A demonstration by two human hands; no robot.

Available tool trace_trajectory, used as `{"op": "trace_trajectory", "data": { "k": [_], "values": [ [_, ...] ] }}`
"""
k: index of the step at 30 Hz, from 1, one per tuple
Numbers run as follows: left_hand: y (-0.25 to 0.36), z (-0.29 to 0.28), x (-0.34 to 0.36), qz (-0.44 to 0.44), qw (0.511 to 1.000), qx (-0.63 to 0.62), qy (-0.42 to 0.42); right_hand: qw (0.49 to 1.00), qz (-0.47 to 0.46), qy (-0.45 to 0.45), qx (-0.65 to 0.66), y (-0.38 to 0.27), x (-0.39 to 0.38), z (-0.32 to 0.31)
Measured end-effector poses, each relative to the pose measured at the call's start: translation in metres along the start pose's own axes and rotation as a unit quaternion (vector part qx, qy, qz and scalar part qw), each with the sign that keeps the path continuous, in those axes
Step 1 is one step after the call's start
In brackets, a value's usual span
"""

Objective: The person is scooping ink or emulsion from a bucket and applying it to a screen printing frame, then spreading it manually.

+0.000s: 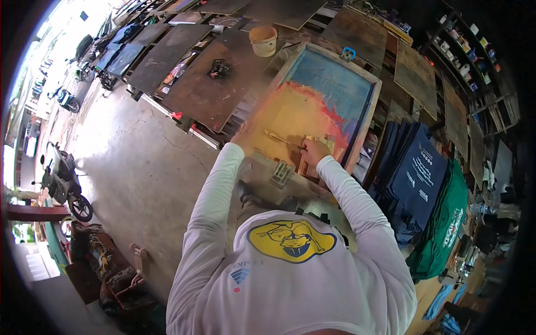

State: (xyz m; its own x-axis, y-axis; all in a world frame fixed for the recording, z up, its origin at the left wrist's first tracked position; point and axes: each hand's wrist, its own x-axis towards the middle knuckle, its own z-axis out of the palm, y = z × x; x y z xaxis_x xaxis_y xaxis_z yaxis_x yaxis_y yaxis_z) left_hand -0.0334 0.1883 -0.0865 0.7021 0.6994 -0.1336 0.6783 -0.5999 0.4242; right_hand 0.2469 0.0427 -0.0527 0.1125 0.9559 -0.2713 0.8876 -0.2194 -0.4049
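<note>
A screen-printing frame (374,109), with blue, red and yellow-orange stained mesh, lies in front of me, a metal hinge clamp (282,173) at its near edge. My right hand (315,151) is closed on a thin stick (279,137) over the yellow part, beside wooden blocks (310,167) that it partly hides. My left hand (240,137) grips the frame's near left edge, its fingertips indistinct.
Dark boards (201,84) on racks surround the frame, with a white bucket (263,42). Navy (419,173) and green (446,223) fabric stacks hang at right; shelves (463,50) stand behind. A motorbike (64,178) and patterned seat (95,257) are on the left.
</note>
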Motion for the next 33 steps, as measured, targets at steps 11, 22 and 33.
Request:
{"op": "trace_trajectory", "data": {
  "k": [11, 22, 33],
  "values": [
    [-0.017, 0.01, 0.008, -0.006, 0.999, 0.022, -0.046, 0.991, -0.073, 0.099, -0.06, 0.006, 0.007, 0.002],
    [0.005, -0.019, -0.006, 0.012, 0.999, -0.014, -0.046, 0.989, -0.04, 0.129, -0.06, -0.004, 0.02, -0.001],
    [-0.01, -0.005, 0.0, 0.015, 0.998, -0.035, -0.044, 0.983, -0.012, 0.106, -0.152, 0.007, 0.02, -0.005]
  ]
}}
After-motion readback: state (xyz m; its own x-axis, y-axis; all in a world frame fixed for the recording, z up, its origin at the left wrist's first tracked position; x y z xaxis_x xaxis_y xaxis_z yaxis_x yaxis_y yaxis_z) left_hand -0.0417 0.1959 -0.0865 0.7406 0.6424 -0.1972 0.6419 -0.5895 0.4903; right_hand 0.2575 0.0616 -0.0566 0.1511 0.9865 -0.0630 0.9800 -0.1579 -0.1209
